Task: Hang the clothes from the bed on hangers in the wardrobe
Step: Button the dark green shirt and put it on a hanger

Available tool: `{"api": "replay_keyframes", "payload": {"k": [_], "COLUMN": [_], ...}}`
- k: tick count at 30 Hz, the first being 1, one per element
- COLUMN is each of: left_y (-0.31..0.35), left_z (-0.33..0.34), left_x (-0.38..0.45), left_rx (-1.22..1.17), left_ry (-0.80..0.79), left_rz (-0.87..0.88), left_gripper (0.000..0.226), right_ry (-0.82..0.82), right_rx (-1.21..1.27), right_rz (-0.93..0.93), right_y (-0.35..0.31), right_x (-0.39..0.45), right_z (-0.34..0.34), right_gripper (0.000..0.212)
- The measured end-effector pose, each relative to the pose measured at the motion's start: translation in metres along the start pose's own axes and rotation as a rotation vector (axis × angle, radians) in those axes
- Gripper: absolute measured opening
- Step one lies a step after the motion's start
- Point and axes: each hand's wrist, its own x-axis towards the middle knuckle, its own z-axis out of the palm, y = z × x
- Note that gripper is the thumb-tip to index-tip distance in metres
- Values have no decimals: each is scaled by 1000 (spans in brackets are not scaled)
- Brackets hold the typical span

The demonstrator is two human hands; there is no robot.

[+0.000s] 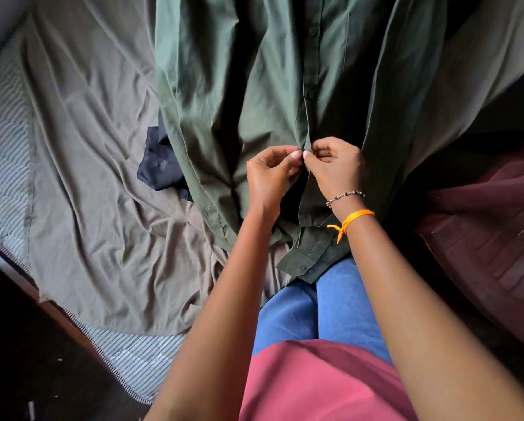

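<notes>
The green shirt point(273, 95) lies lengthwise on the bed point(87, 177), its long axis running from the frame's top centre down to the collar at lower centre, by the person's knees. At mid-frame, the left hand point(270, 174) and right hand point(333, 168) meet over its button placket, each pinching the fabric edge between thumb and fingertips. A dark garment point(160, 165) shows under the shirt's left edge.

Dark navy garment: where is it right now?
In the head view, the dark navy garment lies left of centre on the grey-brown bedsheet, partly tucked under the left edge of the green shirt, left of the left hand.
</notes>
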Motion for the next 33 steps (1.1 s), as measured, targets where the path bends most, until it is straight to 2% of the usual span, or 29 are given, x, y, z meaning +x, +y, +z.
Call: {"api": "replay_keyframes", "payload": {"k": [11,17,24,28,31,33], "left_y": [1,2,7,9,25,34], "left_z": [4,3,-6,-8,-16,-21], "left_x": [-3,1,8,13,22,27], "left_rx": [-72,-96,-22,176,262,316], "left_ry": [-31,-65,-113,-63,-262,-334], "left_rz": [-116,-179,-356,-210,-244,-249], "left_gripper": [13,13,11,15,17,16], "right_ry": [-31,-125,-84,-153,-355,-369], "right_rx": [67,226,119,36,141,193], "right_rz": [-10,115,110,59,151,185], "right_y": [0,-1,3,4,1,2], "right_x": [-6,-6,0,3,12,20], "right_z": [-7,-13,-1,-3,-16,-19], "right_gripper": [7,13,4,4,14,16]}}
